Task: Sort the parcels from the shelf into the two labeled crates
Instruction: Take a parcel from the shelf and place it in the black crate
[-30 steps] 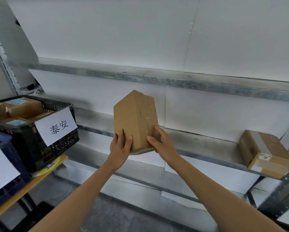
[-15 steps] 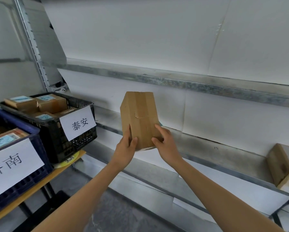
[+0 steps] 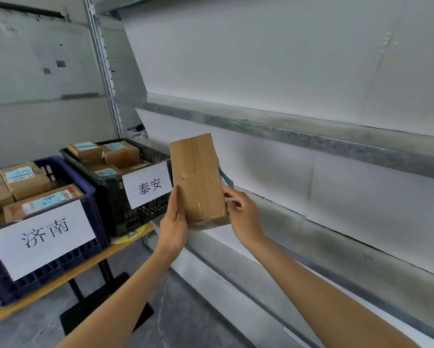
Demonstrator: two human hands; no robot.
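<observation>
You hold the brown taped cardboard parcel (image 3: 198,179) upright in both hands, off the grey metal shelf (image 3: 311,222) and just beside the near right corner of the black plastic crate labelled 泰安 (image 3: 115,209). Your left hand (image 3: 173,222) clasps its left edge, thumb on the front. The fingers of your right hand (image 3: 243,219) curl round its right edge.

That crate and the blue plastic crate labelled 济南 (image 3: 101,232), side by side on the wooden table (image 3: 60,281), already carry several small brown boxes (image 3: 120,154), so sorting looks well on. This parcel is not yet placed, and its pale blue label faces away, unreadable. Whether more wait on the shelf cannot be told here.
</observation>
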